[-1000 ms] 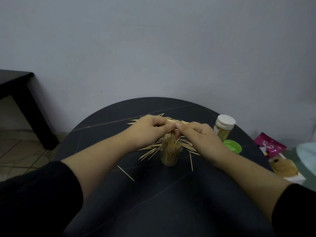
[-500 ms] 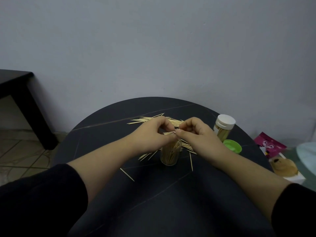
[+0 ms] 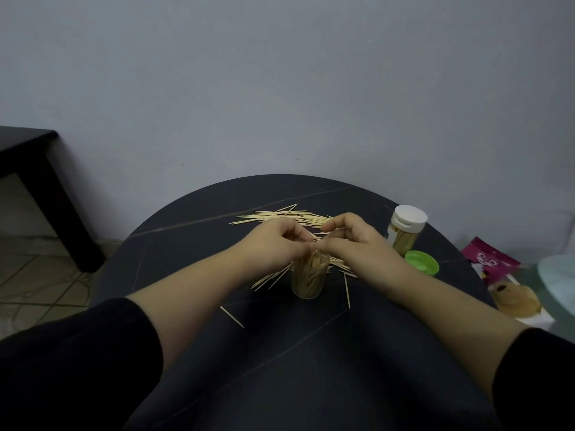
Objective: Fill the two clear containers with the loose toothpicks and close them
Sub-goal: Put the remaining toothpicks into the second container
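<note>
Nearest the viewer, two black sleeves [image 3: 77, 362] frame a round dark table [image 3: 295, 384]. One stray wooden toothpick [image 3: 231, 316] lies on the near left of the tabletop, and another stray toothpick [image 3: 347, 290] lies to the right of centre.

At centre an open clear cylindrical container [image 3: 309, 276] stands upright with no lid. It is packed with toothpicks standing on end.

Directly above its mouth the left hand [image 3: 277, 244] and the right hand [image 3: 354, 244] meet. The fingers of both are curled, and their tips pinch a small bundle of toothpicks [image 3: 318, 239] between them. The bundle is largely hidden by the fingers.

A round green lid [image 3: 422, 262] lies flat to the right, near the right wrist. Behind the hands a loose pile of toothpicks [image 3: 280, 216] is spread across the table. At far right a second clear container with a white cap [image 3: 404, 233] stands closed and full.

Off the table to the right lie a pink packet [image 3: 488, 259] and a brown plush toy [image 3: 513, 298]. A dark side table [image 3: 31, 169] stands far left against the grey wall [image 3: 280, 88].
</note>
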